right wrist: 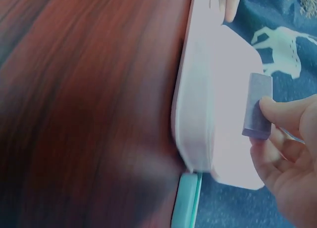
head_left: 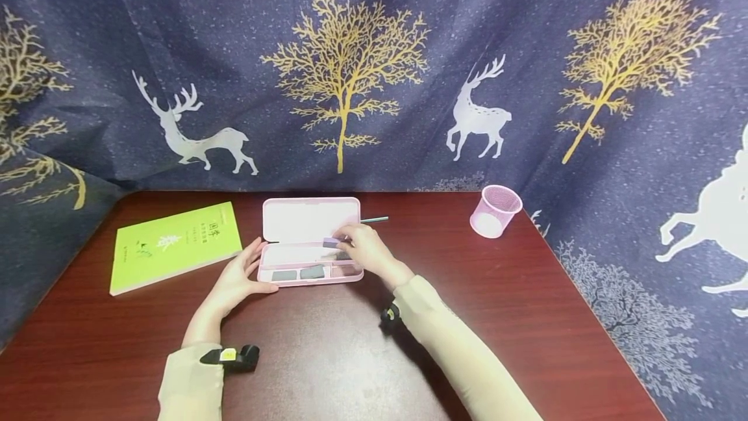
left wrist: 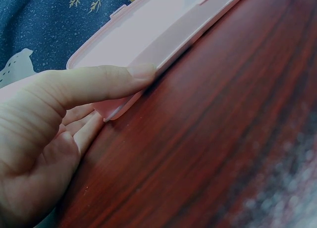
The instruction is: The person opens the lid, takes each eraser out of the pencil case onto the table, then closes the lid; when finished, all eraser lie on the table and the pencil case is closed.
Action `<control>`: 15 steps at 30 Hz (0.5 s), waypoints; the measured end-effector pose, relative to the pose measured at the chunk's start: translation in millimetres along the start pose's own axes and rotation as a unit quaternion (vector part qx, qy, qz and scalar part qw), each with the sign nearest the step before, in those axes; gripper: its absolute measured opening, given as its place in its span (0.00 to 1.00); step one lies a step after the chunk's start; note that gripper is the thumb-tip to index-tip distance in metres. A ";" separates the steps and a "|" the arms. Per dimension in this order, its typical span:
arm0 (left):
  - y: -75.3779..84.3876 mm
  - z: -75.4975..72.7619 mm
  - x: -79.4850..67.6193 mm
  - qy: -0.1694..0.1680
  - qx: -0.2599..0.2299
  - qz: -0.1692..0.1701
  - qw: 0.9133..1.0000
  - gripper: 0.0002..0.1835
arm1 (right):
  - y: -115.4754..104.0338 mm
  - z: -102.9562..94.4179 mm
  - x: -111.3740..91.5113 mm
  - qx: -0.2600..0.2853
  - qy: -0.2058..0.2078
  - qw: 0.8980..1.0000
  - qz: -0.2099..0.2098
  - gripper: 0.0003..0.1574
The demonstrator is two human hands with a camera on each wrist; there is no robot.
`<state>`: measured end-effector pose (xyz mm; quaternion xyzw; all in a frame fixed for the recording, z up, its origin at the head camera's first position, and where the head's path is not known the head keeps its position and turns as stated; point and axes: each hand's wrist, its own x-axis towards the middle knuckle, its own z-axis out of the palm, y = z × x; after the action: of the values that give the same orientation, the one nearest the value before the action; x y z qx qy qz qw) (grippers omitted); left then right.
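An open pink pencil case (head_left: pixel 310 281) lies on the table, its lid (head_left: pixel 312 219) tipped back. My left hand (head_left: pixel 234 281) grips the case's left end, thumb on the front edge and fingers around the side. In the left wrist view, the thumb of the left hand (left wrist: pixel 99 87) lies along the pink wall. Above the right part of the case, my right hand (head_left: pixel 368 249) pinches a small purple eraser (right wrist: pixel 258 107) between thumb and fingers. Dark grey pieces (head_left: pixel 312 271) sit in the front compartments. The fingers partly cover the case's interior.
A green book (head_left: pixel 175 245) lies left of the case. Back right stands a pink mesh pen holder (head_left: pixel 497 213). A thin teal item (head_left: pixel 374 219) sticks out beyond the case's right side. Behind the table hangs a dark blue cloth (head_left: pixel 397 148) with deer and trees.
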<state>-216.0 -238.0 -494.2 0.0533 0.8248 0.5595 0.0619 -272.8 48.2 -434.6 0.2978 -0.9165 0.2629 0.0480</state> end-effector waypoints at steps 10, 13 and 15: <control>3.0 1.3 -0.8 0.000 -0.004 0.007 1.000 0.63 | 29.7 -18.5 -19.6 0.022 0.040 0.999 0.008 0.11; 2.9 0.6 -0.9 0.000 -0.002 0.009 1.000 0.63 | 39.8 -23.1 -24.2 0.020 0.041 0.999 0.017 0.10; 2.2 0.3 -1.1 0.001 0.000 0.006 1.000 0.64 | 46.0 -25.9 -27.0 0.017 0.042 0.999 0.020 0.08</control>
<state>-214.8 -237.1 -492.2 0.0578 0.8245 0.5599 0.0575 -278.7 107.0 -439.8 0.2692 -0.9147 0.2919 0.0756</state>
